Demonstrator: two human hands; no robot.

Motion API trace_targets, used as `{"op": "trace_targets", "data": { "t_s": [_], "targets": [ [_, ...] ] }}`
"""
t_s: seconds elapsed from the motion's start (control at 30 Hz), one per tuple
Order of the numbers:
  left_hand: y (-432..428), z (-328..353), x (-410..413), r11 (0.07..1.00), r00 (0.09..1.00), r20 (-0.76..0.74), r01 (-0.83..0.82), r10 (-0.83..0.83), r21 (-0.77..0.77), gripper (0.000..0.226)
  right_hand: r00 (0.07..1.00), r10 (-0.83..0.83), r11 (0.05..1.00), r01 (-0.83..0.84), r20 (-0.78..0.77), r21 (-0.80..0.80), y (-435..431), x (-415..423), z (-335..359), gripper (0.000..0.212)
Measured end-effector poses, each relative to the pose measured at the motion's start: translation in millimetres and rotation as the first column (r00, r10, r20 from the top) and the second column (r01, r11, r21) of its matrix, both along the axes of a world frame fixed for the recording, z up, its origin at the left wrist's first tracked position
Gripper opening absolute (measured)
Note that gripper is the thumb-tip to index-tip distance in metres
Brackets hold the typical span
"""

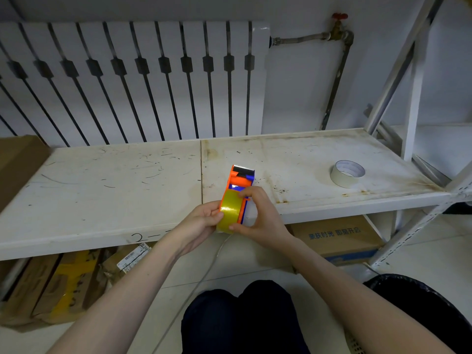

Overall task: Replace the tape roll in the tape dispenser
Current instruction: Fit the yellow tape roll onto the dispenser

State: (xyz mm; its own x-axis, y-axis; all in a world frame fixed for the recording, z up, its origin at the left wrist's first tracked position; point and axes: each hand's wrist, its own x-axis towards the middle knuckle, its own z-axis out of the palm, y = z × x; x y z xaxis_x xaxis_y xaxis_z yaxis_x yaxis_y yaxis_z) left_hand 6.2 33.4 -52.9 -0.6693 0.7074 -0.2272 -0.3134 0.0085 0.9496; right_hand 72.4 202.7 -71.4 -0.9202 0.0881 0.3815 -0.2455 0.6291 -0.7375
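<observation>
An orange and blue tape dispenser (240, 180) is held over the front edge of the white shelf (115, 180), its toothed blade pointing away from me. A yellowish tape roll (229, 209) sits in its near end. My left hand (201, 223) grips the roll and dispenser from the left, thumb on the roll's face. From the right, my right hand (258, 215) holds them with fingers over the top of the roll and thumb beneath it. A second, whitish tape roll (346, 173) lies flat on the shelf at the right.
A white radiator (132, 80) stands behind the shelf, a pipe with a red valve (339, 26) to its right. Shelf uprights (413, 93) rise at the right. Cardboard boxes (337, 238) lie under the shelf and at far left. A black bag (421, 300) sits near my knees.
</observation>
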Motion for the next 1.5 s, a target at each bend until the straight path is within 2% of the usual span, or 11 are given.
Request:
{"op": "trace_targets", "data": {
  "t_s": [0.1,0.2,0.27,0.5,0.6,0.8,1.0,1.1,1.2,1.33,1.5],
  "targets": [
    [5.4,9.7,-0.1,0.983,0.993,-0.049,-0.114,0.107,-0.146,0.022,0.999,0.014,0.996,-0.009,-0.048,0.094,-4.0,-0.3,-3.0,0.067],
    [19.0,21.7,3.9,0.904,0.943,-0.040,-0.327,0.329,-0.276,0.014,0.998,0.018,0.982,-0.006,-0.061,0.186,-10.9,-2.0,-4.3,0.073],
    [27.9,30.5,8.1,0.881,0.927,-0.031,-0.366,0.374,-0.299,0.010,0.998,0.011,0.982,0.001,-0.058,0.189,-13.4,-4.3,-4.6,0.078],
    [37.4,40.8,15.8,0.848,0.913,-0.055,-0.397,0.405,-0.352,0.005,0.999,-0.021,0.988,0.017,0.029,0.152,-4.1,-4.8,-1.3,0.081],
    [35.5,41.1,13.8,0.836,0.925,-0.053,-0.363,0.376,-0.412,0.038,1.000,-0.007,0.982,0.004,0.015,0.187,-4.3,-3.9,-4.9,0.083],
    [48.7,53.1,14.5,0.862,0.937,0.039,-0.302,0.347,-0.406,0.018,0.998,0.017,0.988,-0.027,0.065,0.154,-4.0,-2.3,-7.6,0.093],
    [42.9,49.1,16.6,0.855,0.940,0.006,-0.308,0.342,-0.418,0.009,0.986,-0.016,0.990,-0.007,0.168,0.138,1.8,-3.4,-3.7,0.091],
    [40.5,45.7,12.4,0.844,0.927,-0.045,-0.359,0.373,-0.400,0.019,0.969,-0.087,0.996,0.089,0.233,0.004,-1.5,-10.0,-3.7,0.091],
    [38.8,44.7,10.8,0.828,0.915,-0.154,-0.403,0.373,-0.390,0.011,0.946,-0.139,0.976,0.181,0.292,-0.123,1.1,-18.6,1.3,0.081],
    [38.2,48.3,10.0,0.831,0.917,-0.103,-0.394,0.386,-0.393,0.008,0.947,-0.058,0.997,0.072,0.316,-0.034,0.8,-22.4,9.6,0.073],
    [47.2,52.0,6.5,0.843,0.918,-0.013,-0.369,0.396,-0.390,0.017,0.954,-0.006,1.000,0.008,0.300,-0.002,-1.0,-19.0,0.0,0.095]
  ]
}}
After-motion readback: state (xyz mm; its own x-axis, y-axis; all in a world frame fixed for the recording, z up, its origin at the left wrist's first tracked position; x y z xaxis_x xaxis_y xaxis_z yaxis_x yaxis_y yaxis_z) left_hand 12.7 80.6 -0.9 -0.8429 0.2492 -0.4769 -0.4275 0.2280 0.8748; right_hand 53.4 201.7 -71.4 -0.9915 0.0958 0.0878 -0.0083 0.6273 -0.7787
